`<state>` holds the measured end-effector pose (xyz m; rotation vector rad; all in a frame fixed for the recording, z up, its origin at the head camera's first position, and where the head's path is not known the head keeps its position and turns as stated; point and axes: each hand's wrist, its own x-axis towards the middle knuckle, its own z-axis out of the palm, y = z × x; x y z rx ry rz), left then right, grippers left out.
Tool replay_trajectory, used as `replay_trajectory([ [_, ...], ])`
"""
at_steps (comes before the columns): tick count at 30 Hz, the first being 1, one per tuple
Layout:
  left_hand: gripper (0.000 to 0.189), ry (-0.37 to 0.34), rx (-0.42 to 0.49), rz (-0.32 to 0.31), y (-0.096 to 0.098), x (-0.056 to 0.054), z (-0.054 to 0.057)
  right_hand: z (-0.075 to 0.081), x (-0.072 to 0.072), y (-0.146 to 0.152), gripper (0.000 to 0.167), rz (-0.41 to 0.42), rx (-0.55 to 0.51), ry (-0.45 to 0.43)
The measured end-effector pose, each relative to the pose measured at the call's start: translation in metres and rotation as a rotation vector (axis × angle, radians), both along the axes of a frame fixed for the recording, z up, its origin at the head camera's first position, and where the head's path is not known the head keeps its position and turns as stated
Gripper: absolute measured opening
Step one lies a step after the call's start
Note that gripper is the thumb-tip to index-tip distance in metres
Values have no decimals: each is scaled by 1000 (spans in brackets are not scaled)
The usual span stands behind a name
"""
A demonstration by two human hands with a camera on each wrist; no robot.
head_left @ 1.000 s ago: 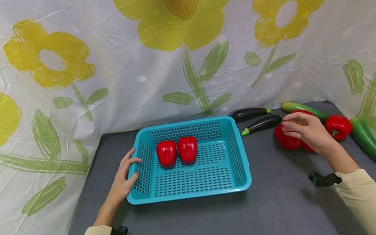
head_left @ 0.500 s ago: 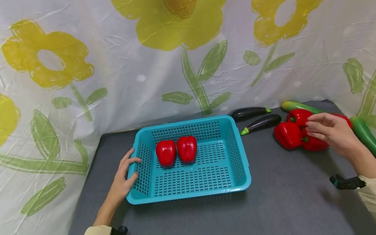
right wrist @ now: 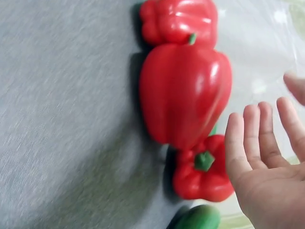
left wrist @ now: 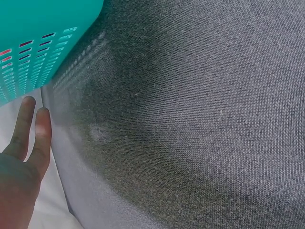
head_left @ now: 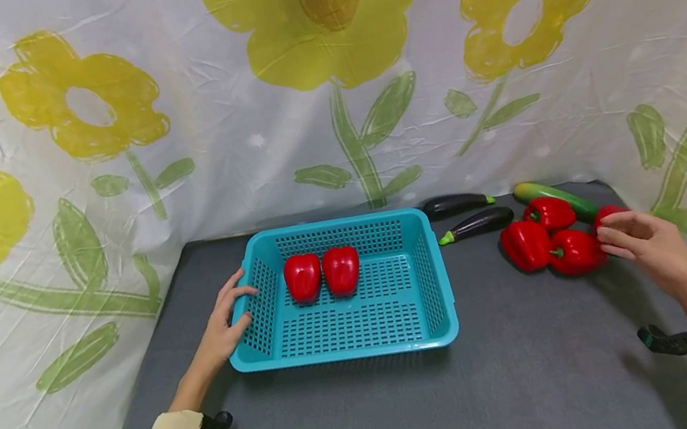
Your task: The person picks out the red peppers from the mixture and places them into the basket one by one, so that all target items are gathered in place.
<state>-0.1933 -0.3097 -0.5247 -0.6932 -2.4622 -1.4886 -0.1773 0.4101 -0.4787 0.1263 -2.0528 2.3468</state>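
Observation:
A blue perforated plastic basket point(head_left: 347, 359) holds two red bell peppers, one on the left point(head_left: 303, 278) and one on the right point(head_left: 342, 271). My left hand point(head_left: 220, 336) rests at the basket's left rim with its fingers spread; two straight fingers point(left wrist: 42, 131) show beside the basket wall in the left wrist view. Over on the right, several red bell peppers point(head_left: 525, 246) lie clustered. My right hand point(head_left: 653, 248) hovers at the rightmost pepper point(head_left: 607, 212), partly covering it. In the right wrist view its fingers point(right wrist: 252, 131) are extended, nothing held.
Two eggplants, one behind point(head_left: 455, 205) and one in front point(head_left: 479, 223), lie right of the basket. A cucumber point(head_left: 558, 198) lies behind the peppers; another point(right wrist: 198, 218) shows in the right wrist view. A flowered cloth point(head_left: 222, 151) hangs around the grey table point(head_left: 380, 423).
My right hand has moved right across the pepper cluster, uncovering the left peppers and covering the front cucumber. My left hand and the basket have stayed in place.

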Motion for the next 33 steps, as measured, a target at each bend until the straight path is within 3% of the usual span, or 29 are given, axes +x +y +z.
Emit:
replay_trajectory([
  [4,39,2,4,-6,0,-1,0,-3,6,5,35,-53,366,-17],
  [7,39,8,8,-11,0,-1,0,-7,8,4,48,-44,548,-12],
  [11,38,16,15,-14,0,-1,0,-14,9,3,55,-13,585,11],
  [20,37,27,19,-15,1,0,-1,-27,7,3,60,-49,639,55],
  [27,37,13,12,-4,1,0,-1,-27,6,-5,68,-59,709,-16],
  [33,38,10,14,-1,1,0,-1,-31,2,-10,74,-66,765,-26],
])
